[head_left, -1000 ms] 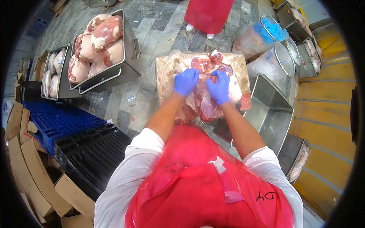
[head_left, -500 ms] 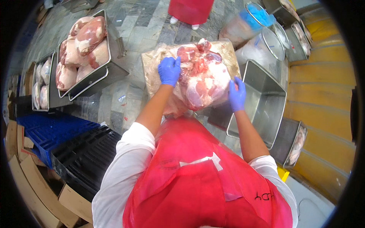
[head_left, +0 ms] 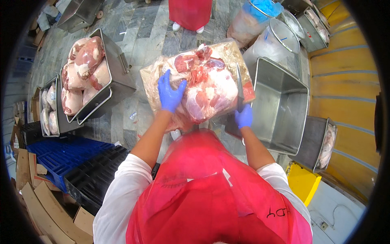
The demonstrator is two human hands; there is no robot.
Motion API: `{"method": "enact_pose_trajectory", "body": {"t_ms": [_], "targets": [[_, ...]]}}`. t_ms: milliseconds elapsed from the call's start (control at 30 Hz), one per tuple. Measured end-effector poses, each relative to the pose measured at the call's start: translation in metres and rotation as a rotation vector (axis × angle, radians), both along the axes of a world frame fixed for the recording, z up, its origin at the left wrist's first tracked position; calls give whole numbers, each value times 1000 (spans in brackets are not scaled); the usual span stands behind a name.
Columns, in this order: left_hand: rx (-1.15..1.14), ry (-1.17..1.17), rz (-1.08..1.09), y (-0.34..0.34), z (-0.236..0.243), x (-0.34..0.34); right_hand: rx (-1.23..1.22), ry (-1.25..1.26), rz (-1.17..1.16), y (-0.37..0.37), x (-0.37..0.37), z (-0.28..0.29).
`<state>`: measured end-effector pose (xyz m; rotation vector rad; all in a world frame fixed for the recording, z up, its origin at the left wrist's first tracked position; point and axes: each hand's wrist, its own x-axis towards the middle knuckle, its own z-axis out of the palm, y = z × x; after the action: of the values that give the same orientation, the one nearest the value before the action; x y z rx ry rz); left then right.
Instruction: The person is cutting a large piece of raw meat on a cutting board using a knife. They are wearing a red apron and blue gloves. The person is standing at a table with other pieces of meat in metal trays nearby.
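A large piece of raw meat (head_left: 211, 91), red with white fat and bone ends, lies on a tan board (head_left: 148, 79) in front of me. My left hand (head_left: 170, 93), in a blue glove, is open with thumb and fingers apart at the meat's left side, beside a pale, loose flap. My right hand (head_left: 244, 116), gloved too, is closed round the handle of a knife (head_left: 239, 83). The long blade points away from me, above the board's right edge and clear of the meat. The handle is mostly hidden in the fist.
At left, a steel tub (head_left: 118, 77) holds several large meat pieces. A steel bin (head_left: 280, 110) stands right of the board. Clear bag-lined barrels (head_left: 270, 49) stand beyond it. A person in a red apron (head_left: 190, 14) stands opposite. Blue and black pallets (head_left: 97, 171) lie at lower left.
A knife now shows in my right hand, which has come down and slightly left, off the meat's edge. My left hand has shifted left and lower, its fingers spreading.
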<state>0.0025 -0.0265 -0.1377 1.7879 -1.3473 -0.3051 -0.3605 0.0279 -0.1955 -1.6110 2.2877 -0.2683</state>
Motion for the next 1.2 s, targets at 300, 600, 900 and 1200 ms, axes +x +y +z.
{"method": "enact_pose_trajectory", "body": {"t_ms": [300,600,900,1200], "targets": [[204,275,146,-3,3,-13,39,-372,-4,36,-39,9],[278,207,63,-33,-15,-3,-182,-508,118,96,-49,189],[190,255,54,-33,-26,23,-77,-113,589,81,47,329],[-60,101,118,-49,-20,20,118,285,829,2,111,386]]}}
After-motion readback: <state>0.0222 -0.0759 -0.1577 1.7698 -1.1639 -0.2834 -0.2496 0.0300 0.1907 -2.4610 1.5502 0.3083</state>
